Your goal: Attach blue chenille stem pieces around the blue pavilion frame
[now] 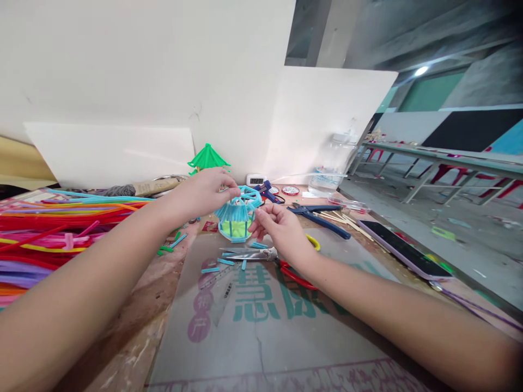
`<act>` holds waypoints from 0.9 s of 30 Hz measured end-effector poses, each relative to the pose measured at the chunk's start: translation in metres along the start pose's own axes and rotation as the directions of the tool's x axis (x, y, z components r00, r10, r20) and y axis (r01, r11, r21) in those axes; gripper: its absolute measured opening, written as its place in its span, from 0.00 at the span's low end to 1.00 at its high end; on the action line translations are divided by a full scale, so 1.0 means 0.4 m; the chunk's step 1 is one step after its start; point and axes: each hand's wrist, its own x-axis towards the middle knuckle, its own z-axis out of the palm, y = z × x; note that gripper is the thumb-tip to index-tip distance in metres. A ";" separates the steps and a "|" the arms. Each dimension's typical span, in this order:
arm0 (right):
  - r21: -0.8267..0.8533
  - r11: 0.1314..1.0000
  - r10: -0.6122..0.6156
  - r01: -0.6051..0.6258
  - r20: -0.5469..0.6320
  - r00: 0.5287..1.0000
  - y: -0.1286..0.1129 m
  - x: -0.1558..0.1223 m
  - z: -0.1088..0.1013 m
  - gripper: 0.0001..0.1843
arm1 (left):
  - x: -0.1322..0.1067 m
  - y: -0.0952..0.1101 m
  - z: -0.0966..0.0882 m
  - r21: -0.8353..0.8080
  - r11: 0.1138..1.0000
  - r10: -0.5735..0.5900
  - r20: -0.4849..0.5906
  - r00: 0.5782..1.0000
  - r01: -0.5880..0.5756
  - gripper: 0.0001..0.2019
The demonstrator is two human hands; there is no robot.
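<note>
Left hand [206, 191] comes in from ten o'clock, fingertips pinched on the roof of the pavilion [237, 218]. The pavilion sits upright between both hands, axis vertical. Right hand [280, 226] grips its wall from four o'clock, fingers curled. Both hands equally near. Scissors [251, 253] lie at six o'clock.

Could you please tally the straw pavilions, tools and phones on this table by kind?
Straw pavilions: 2, the blue pavilion and the green pavilion
Scissors: 1
Pliers: 1
Glue gun: 1
Phone: 1
Total: 6
</note>
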 end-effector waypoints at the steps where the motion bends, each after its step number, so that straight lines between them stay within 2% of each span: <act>1: 0.001 1.000 -0.005 0.005 -0.006 1.000 0.003 0.000 0.001 0.19 | 0.001 -0.005 0.008 0.005 1.000 0.009 0.001 1.000 -0.009 0.21; 12: -0.004 1.000 0.017 -0.017 -0.060 0.998 0.014 -0.002 0.017 0.19 | 0.004 -0.043 0.061 -0.007 0.996 0.086 -0.008 0.996 -0.086 0.20; 21: -0.014 0.999 0.044 -0.044 0.000 0.999 0.019 0.002 0.022 0.17 | 0.001 -0.041 0.065 -0.060 0.996 0.064 -0.017 0.998 -0.065 0.19; 27: 0.048 0.995 0.088 -0.087 -0.014 0.996 0.020 0.002 0.031 0.16 | 0.000 -0.039 0.066 -0.054 0.997 0.061 -0.004 0.998 -0.062 0.20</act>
